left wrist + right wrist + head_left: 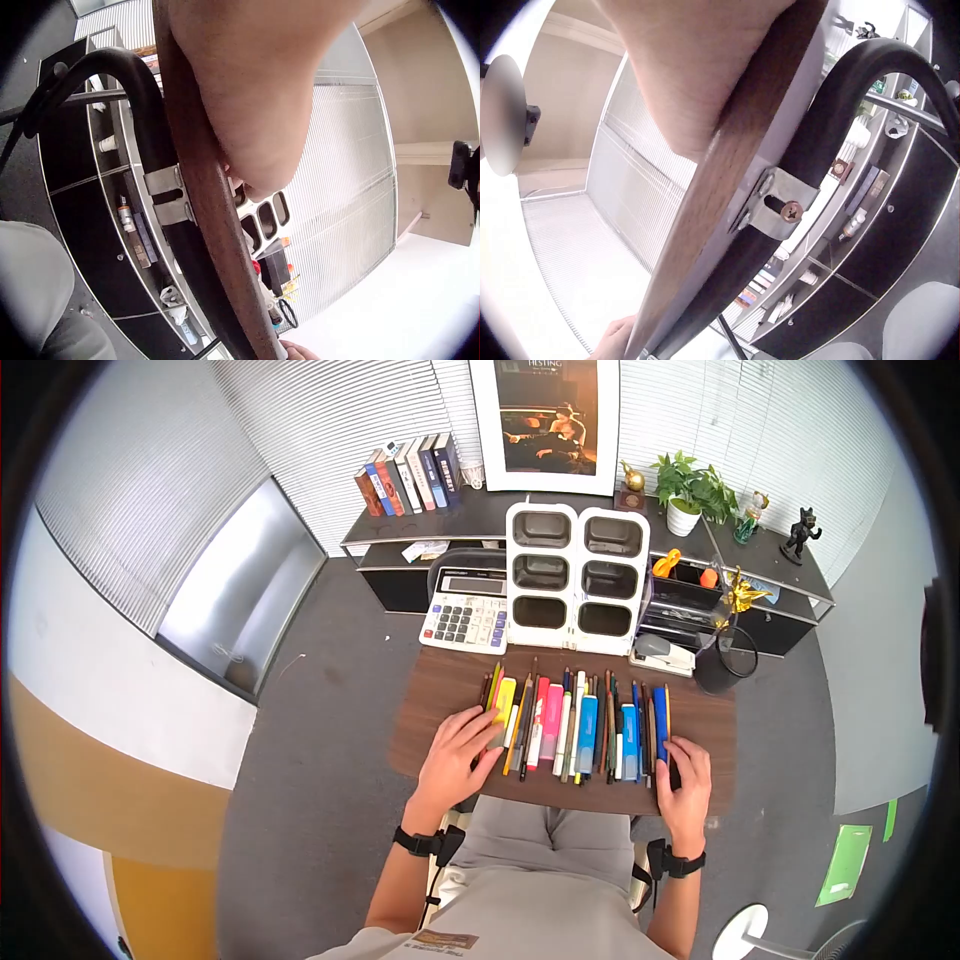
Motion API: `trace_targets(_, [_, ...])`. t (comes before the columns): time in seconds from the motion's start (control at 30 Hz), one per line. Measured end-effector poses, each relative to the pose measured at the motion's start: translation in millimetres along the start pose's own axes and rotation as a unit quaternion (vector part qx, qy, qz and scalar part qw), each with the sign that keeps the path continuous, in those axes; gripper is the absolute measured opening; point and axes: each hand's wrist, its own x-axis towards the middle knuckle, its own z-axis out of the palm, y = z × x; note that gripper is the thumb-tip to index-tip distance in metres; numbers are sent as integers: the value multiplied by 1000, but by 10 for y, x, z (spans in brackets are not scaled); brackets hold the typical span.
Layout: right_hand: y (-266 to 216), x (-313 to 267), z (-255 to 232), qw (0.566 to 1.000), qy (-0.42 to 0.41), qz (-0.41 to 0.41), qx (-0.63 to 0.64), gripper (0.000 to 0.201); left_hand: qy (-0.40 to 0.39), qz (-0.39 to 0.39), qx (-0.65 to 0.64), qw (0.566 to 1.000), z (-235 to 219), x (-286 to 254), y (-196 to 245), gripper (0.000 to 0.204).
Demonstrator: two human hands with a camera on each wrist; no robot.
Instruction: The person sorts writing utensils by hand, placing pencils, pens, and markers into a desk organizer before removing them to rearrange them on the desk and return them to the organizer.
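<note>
Pens, pencils, markers and highlighters lie side by side in a wide row on the brown table point(450, 670). At the row's left end, the left hand point(458, 760) touches the pencils and a yellow highlighter point(505, 698), fingers slightly bent. The right hand point(686, 785) rests at the other end, its fingers against a blue pen point(661, 720). Pink point(552, 722) and blue highlighters point(587, 732) lie between them. In the left wrist view the left hand point(251, 97) hides the row; in the right wrist view the right hand point(694, 67) is at the table edge.
Behind the row stand a calculator point(466, 610), a white holder with dark compartments point(575, 576), a stapler point(662, 654) and a black organizer point(688, 582). A mesh bin point(727, 660) is at the right. Books point(412, 475) and a plant point(684, 510) stand on the back cabinet.
</note>
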Motion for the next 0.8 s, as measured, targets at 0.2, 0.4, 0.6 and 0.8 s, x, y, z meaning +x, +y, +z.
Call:
trace_targets(0.2, [11, 53, 20, 1000, 4, 10, 1, 28, 1, -1, -13, 1000, -25, 27, 0, 46])
trace_targets(0.4, [24, 58, 22, 1000, 0, 13, -8, 28, -98, 61, -10, 993, -107, 39, 63, 56])
trace_targets(0.6, [55, 17, 47, 1000, 7, 20, -13, 27, -161, 101, 19, 982, -65, 39, 17, 59])
trace_targets(0.8, [51, 38, 52, 999, 21, 22, -15, 26, -147, 86, 22, 985, -34, 65, 49, 61])
